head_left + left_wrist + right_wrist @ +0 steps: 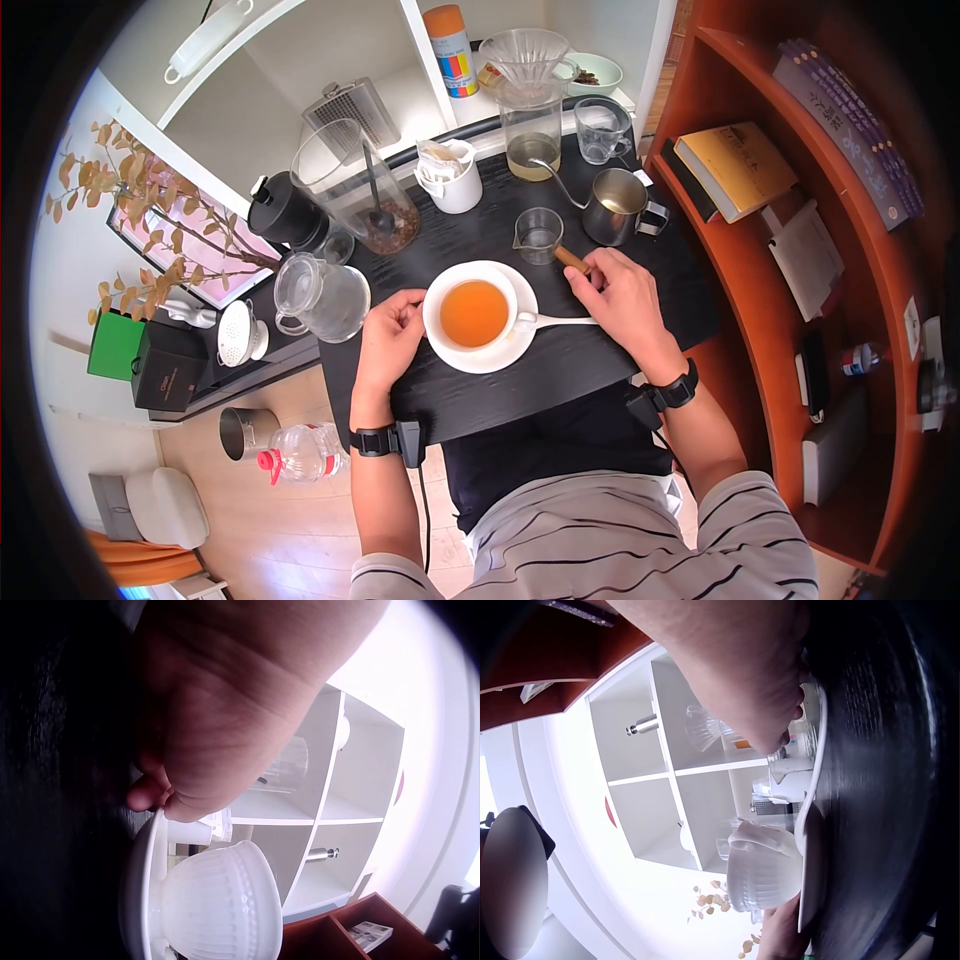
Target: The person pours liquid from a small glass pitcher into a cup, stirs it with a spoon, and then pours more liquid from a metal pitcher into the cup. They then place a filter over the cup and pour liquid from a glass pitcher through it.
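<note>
A white cup (472, 312) of orange-brown liquid stands on a white saucer (510, 355) near the table's front edge. My left hand (393, 340) pinches the saucer's left rim between thumb and fingers; the left wrist view shows the fingertips (154, 796) at that rim beside the ribbed cup (221, 904). A white spoon (565, 321) lies on the saucer, its handle pointing right. Behind it my right hand (622, 300) holds the brown wooden handle (572, 261) of a small glass pitcher (540, 236), which stands on the table. In the right wrist view the hand (739, 682) hides the handle.
Behind stand a steel kettle (614, 208), a glass mug (601, 132), a dripper on a carafe (531, 140), a white mug (456, 185) and a tall glass container (355, 190). A lidded glass pot (320, 297) stands left; a bookshelf (850, 180) rises right.
</note>
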A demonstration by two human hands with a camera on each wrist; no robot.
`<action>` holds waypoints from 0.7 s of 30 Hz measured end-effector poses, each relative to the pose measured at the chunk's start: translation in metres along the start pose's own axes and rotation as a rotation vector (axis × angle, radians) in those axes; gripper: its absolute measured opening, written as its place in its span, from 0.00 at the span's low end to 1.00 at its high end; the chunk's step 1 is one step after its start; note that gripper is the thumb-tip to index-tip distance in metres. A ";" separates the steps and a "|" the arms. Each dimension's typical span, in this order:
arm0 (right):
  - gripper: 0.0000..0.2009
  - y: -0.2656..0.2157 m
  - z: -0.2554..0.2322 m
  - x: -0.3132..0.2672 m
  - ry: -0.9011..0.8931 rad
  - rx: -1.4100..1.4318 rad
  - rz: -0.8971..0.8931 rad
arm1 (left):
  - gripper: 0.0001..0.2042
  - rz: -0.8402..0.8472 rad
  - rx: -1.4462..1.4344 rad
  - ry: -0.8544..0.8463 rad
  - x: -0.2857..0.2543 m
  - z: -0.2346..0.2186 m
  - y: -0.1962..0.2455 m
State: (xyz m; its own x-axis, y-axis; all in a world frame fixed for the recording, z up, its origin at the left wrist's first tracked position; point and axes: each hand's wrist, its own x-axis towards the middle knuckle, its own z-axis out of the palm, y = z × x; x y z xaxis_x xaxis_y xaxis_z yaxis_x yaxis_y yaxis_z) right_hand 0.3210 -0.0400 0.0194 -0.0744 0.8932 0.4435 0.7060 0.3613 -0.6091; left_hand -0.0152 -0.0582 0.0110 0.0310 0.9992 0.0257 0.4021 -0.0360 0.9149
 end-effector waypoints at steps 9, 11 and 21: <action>0.13 0.000 0.000 0.001 -0.032 -0.007 -0.007 | 0.09 0.006 -0.028 0.001 0.001 0.000 -0.003; 0.12 0.000 0.001 0.001 -0.021 0.010 -0.004 | 0.09 0.009 -0.039 0.000 0.001 0.001 -0.004; 0.10 0.003 0.002 0.000 -0.032 0.013 0.016 | 0.09 -0.008 -0.045 0.002 0.002 0.000 -0.006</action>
State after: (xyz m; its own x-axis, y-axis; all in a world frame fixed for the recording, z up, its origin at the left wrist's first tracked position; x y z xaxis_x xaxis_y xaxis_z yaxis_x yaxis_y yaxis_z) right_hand 0.3218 -0.0384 0.0169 -0.0860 0.9069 0.4125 0.6978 0.3503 -0.6248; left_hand -0.0172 -0.0561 0.0056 0.0259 0.9995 0.0191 0.3609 -0.0272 0.9322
